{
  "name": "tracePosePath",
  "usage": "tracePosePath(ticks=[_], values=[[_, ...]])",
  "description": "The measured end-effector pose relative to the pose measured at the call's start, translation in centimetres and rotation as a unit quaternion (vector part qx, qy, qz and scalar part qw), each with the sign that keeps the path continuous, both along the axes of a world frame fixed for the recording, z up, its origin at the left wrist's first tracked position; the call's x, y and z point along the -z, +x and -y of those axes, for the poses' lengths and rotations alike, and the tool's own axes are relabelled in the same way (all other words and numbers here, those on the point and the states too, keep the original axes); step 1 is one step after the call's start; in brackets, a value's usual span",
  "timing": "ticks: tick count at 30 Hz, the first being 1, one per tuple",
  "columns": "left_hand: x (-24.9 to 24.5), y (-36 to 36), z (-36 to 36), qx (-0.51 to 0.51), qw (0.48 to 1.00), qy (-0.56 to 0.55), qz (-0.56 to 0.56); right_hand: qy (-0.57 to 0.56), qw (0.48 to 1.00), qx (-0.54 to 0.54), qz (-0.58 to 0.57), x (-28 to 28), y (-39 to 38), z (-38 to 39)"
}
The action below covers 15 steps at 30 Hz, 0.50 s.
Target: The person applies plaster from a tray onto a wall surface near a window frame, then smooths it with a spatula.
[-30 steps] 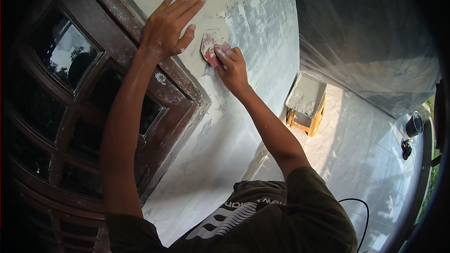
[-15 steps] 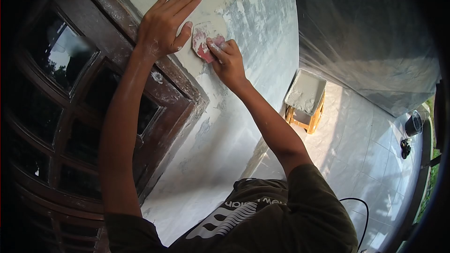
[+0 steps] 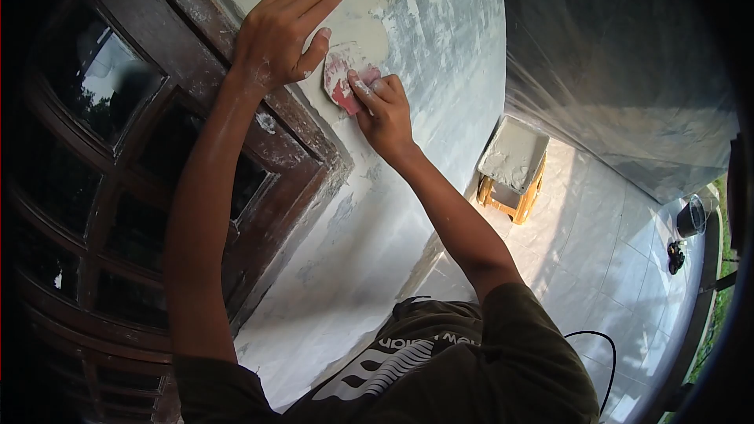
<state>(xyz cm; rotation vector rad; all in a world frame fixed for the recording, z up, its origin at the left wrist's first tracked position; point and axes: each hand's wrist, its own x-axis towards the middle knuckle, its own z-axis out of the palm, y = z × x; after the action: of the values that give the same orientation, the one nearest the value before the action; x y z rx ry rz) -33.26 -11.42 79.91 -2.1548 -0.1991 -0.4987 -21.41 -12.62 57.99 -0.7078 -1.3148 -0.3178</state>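
My right hand [image 3: 385,114] grips a small red scraper [image 3: 338,78] smeared with pale putty and presses its blade flat against the wall [image 3: 424,39]. My left hand [image 3: 281,31] lies flat and open on the wall just left of the scraper, its heel over the dark wooden window frame [image 3: 267,122]. The thumb of that hand nearly touches the blade. Fresh pale putty covers the wall above the scraper, while patchy grey plaster shows to the right.
A dark wooden window with glass panes [image 3: 102,78] fills the left side. Below stands a tray of putty [image 3: 514,155] on a small wooden stool [image 3: 506,200]. A black bucket [image 3: 691,216] sits on the tiled floor [image 3: 597,267] far right. A black cable [image 3: 601,345] hangs by my shoulder.
The scraper and my right hand slid up and left toward the window frame, then shifted slightly down again. My left hand stayed flat on the wall.
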Motion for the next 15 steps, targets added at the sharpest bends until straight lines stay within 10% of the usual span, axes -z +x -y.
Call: tracePosePath(ticks=[7,15], values=[[-0.2,-0.1,-0.1,0.005,1.0,0.002,-0.003,-0.026,0.996,-0.089,-0.009,6.4,-3.7,6.0],[-0.2,0.1,0.2,0.003,1.0,0.01,0.002,-0.001,0.997,-0.004,-0.072,0.2,0.3,0.6]])
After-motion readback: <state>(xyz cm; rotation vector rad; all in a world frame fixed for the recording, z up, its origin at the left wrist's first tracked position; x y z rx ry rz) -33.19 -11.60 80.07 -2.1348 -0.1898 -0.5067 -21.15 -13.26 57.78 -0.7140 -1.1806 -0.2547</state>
